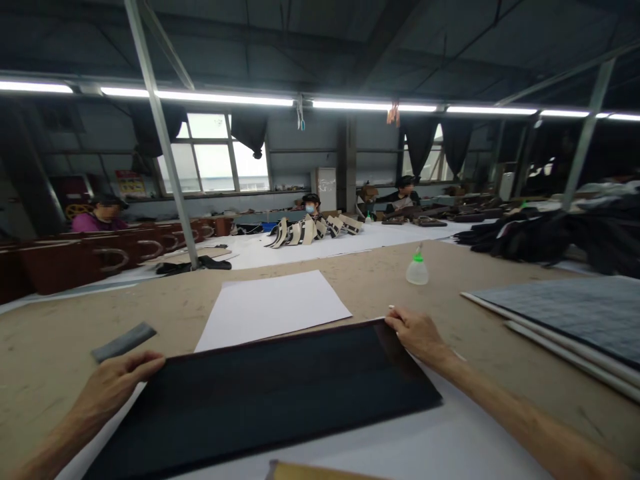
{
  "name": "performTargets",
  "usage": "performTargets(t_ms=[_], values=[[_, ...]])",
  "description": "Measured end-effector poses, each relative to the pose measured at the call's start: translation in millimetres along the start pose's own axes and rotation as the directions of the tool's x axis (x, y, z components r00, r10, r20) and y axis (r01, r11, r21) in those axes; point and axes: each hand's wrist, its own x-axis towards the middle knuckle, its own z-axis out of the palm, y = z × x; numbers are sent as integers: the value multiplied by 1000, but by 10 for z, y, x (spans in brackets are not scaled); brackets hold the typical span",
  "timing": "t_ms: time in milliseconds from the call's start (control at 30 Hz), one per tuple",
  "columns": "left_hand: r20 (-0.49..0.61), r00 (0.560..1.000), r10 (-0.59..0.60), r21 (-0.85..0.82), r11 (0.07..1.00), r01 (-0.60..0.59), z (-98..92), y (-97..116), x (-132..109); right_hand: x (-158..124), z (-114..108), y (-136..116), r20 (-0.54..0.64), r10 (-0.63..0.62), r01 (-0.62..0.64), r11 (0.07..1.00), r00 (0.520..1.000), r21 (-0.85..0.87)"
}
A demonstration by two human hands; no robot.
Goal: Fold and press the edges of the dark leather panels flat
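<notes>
Left hand: our left hand [116, 381] gripped the left end of the dark panel [270, 393], thumb lying over its upper corner, fingers hidden beneath.
Grey strip: a short grey strip [123, 341] lay on the tabletop [45, 353] just beyond that hand, untouched.
Dark panel: we held it flat and low over a white sheet [440, 440], between our two hands; its long axis ran left to right, tilting slightly away toward the right.
Paper: a second white sheet [273, 307] lay just past the panel's far edge.
Right hand: our right hand [417, 333] pinched the far right corner of the panel, fingers closed on its edge. Both hands were equally engaged, one at each end.
Bottle: a small squeeze bottle [417, 269] with a green tip stood upright beyond the right hand; we could not tell what it held.
Quilted sheets: a stack of grey quilted sheets [575, 327] lay at the right, well apart.
</notes>
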Motion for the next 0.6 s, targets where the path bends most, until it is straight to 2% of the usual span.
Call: performTargets(t_ms=[100, 367, 500, 600], values=[[-32, 999, -6, -23, 1000, 5, 4, 6, -11, 31, 50, 14, -28, 10, -11, 999, 1000, -39], [-52, 998, -22, 40, 999, 24, 121, 71, -10, 114, 303, 136, 10, 13, -12, 998, 1000, -63], [-72, 997, -35, 60, 997, 39, 159, 71, -52, 138, 369, 273, -69, -40, 45, 997, 997, 63], [-70, 997, -28, 49, 998, 32, 198, 54, -37, 202, 426, 383, -163, -109, 148, 956, 981, 252]])
